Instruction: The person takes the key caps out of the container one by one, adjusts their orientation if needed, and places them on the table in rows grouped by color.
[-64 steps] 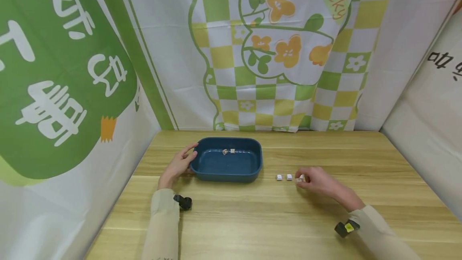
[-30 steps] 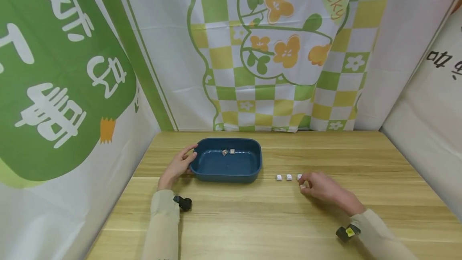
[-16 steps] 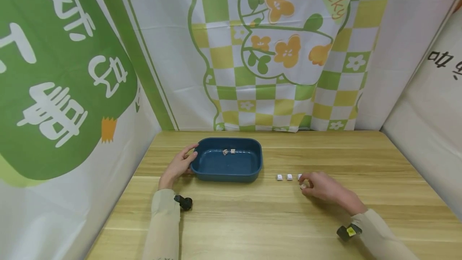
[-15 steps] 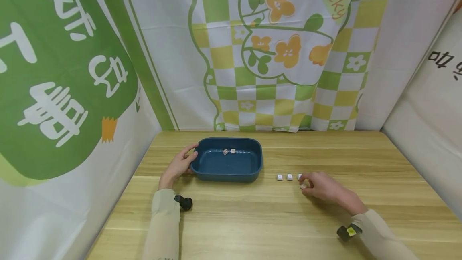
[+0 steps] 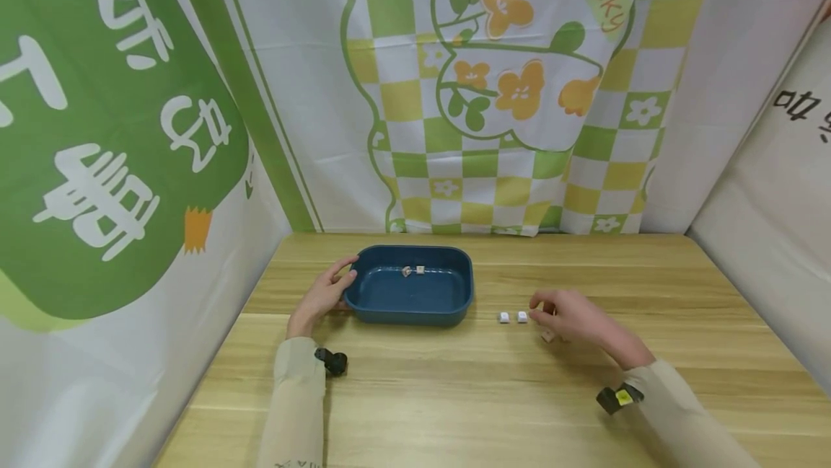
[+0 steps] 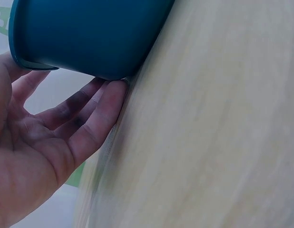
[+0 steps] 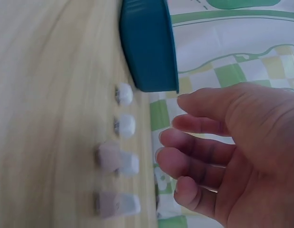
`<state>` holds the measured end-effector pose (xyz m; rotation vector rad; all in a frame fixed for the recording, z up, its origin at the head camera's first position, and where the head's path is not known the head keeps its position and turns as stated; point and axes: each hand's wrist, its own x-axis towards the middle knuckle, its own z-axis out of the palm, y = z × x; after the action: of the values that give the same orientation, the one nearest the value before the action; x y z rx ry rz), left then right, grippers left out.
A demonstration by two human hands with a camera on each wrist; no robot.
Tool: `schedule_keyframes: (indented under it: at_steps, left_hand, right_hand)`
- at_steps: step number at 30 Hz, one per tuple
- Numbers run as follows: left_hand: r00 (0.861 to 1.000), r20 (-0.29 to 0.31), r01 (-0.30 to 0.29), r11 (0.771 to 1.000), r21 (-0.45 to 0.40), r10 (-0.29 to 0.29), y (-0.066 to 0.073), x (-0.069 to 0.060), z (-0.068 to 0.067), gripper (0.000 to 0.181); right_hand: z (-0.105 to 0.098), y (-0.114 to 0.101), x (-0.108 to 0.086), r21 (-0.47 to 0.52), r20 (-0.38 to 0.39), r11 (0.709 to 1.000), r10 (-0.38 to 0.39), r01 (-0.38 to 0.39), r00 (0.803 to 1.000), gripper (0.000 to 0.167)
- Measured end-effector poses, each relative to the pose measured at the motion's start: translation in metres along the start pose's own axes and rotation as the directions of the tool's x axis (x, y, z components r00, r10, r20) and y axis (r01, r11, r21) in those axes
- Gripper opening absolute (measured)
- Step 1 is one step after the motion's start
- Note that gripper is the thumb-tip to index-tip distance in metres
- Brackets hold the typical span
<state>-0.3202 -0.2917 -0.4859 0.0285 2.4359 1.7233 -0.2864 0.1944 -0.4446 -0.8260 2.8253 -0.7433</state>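
Observation:
My left hand [image 5: 321, 297] rests at the left end of a dark blue plastic bin [image 5: 409, 316], its fairly straight fingers touching the rim and outer wall. Two small beige keycaps, one tilted [image 5: 406, 271] and one flat [image 5: 420, 270], lie inside it. Just above the table at the right, my right hand [image 5: 571, 315] hovers with loosely bent fingers and nothing between them. Below and beside it are white keycaps [image 5: 522, 316] in a row and a pinkish-beige keycap [image 5: 547, 336] in front. The right wrist view shows another pinkish keycap [image 7: 106, 204] beside a white one [image 7: 130, 204].
The wooden table [image 5: 415, 396] ends at a patterned cloth [image 5: 454, 187] behind. Cloth walls also stand at the left [image 5: 130, 201] and right [image 5: 772, 237]. The bin is left of the keycap row.
My right hand has set the beige keycap down in front of the white row, let go of it, and risen slightly away and to the left. The left hand stays at the bin.

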Motion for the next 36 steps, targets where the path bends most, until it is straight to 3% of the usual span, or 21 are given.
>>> schedule_keyframes:
  at_steps: [15,25,36]
  left_hand:
    - [1.0,0.0,-0.005,1.0,-0.011,0.005,0.002,0.0,0.002,0.051]
    - [1.0,0.0,0.002,1.0,-0.014,-0.002,0.0,-0.001,-0.001,0.05]
    - [1.0,0.01,0.005,1.0,-0.016,-0.005,0.001,0.003,-0.002,0.052]
  right_hand:
    - [0.003,-0.028,0.032,0.038,-0.048,0.997,-0.072,0.074,0.996,0.022]
    - [0.009,-0.049,0.055,0.111,-0.014,0.989,-0.092,0.093,0.996,0.042]
    - [0.017,-0.074,0.088,0.104,-0.007,0.988,-0.112,0.112,0.994,0.035]
